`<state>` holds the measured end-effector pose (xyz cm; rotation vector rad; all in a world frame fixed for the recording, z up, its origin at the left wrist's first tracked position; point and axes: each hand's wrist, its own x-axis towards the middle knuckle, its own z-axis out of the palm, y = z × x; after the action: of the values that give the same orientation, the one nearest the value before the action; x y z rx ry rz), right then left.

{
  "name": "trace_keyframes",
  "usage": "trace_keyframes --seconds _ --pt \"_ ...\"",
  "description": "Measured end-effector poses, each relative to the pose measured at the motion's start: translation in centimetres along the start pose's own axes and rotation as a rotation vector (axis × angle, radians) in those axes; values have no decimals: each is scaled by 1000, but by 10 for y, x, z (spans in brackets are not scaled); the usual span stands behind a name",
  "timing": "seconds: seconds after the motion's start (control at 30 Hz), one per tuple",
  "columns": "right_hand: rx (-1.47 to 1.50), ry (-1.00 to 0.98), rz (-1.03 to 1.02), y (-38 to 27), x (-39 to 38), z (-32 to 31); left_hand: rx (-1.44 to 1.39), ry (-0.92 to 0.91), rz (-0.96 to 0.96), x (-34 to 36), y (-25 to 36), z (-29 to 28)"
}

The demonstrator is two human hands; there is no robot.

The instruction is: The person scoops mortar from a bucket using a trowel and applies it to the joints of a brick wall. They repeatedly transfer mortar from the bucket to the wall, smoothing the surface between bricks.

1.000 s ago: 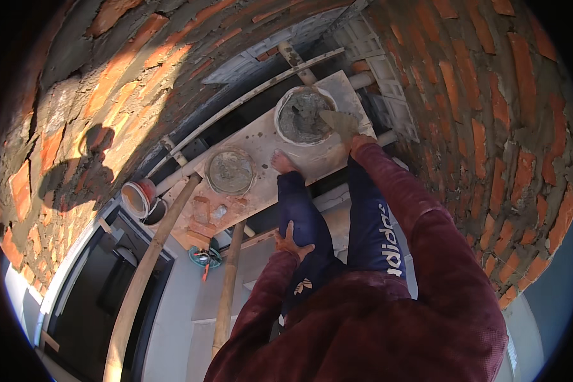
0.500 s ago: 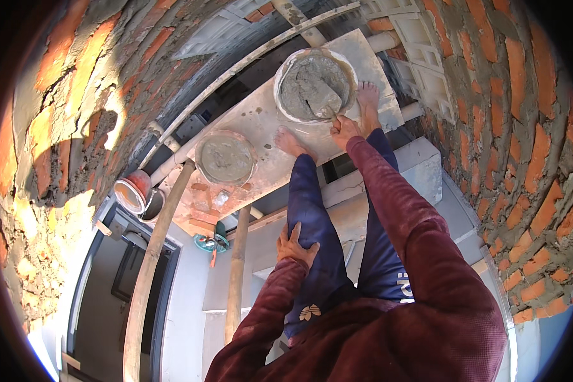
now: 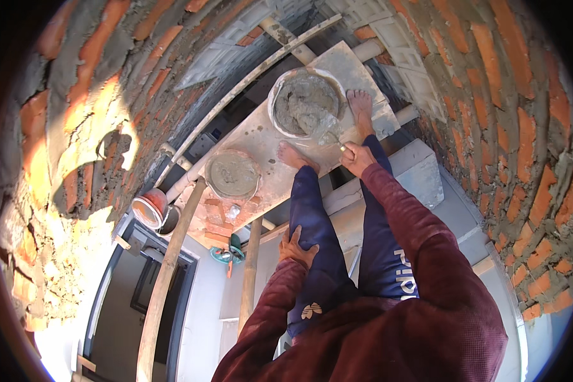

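My right hand [image 3: 358, 159] is closed round the handle of a trowel [image 3: 328, 132]. The trowel's blade is smeared with grey mortar and lies at the near right rim of a large round bucket [image 3: 272, 113]. Wet mortar [image 3: 305, 102] fills the bucket, with a raised, stirred heap in the middle. My left hand [image 3: 298, 248] rests on my left leg just above the knee, fingers spread, holding nothing. To the left of the large bucket stands a smaller bucket [image 3: 232, 175] with smoother, wetter grey contents.
My bare feet stand on a plank platform [image 3: 267, 137]. Broken bricks [image 3: 218, 219] and a green-and-orange tool [image 3: 228, 253] lie at its left end, near an orange bucket [image 3: 149, 209]. A bamboo pole [image 3: 172, 274] rises beside it. Rough brick walls flank both sides.
My right hand has drawn back toward me and slightly right, bringing the trowel from inside the large bucket to its near rim. My left hand stays on my leg. The view has shifted slightly.
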<state>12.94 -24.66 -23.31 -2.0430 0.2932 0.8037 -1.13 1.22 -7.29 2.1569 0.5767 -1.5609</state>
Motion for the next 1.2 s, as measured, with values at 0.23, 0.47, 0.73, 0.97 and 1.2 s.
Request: trace_keyframes --seconds 0.23,0.47,0.73,0.97,1.2 --pt "-95 -164 -238 -213 -158 -172 -66 127 206 -16 -31 16" --pt "-57 -197 -567 -491 -285 -370 -55 216 219 -66 17 -79" --pt "792 -166 -636 -583 -157 -502 -353 337 499 -52 -2 -102" --pt "663 -65 -645 -552 -201 -430 -458 304 396 -96 6 -88" --pt "258 -59 -356 -425 -243 -326 -364 108 275 -80 -4 -62"
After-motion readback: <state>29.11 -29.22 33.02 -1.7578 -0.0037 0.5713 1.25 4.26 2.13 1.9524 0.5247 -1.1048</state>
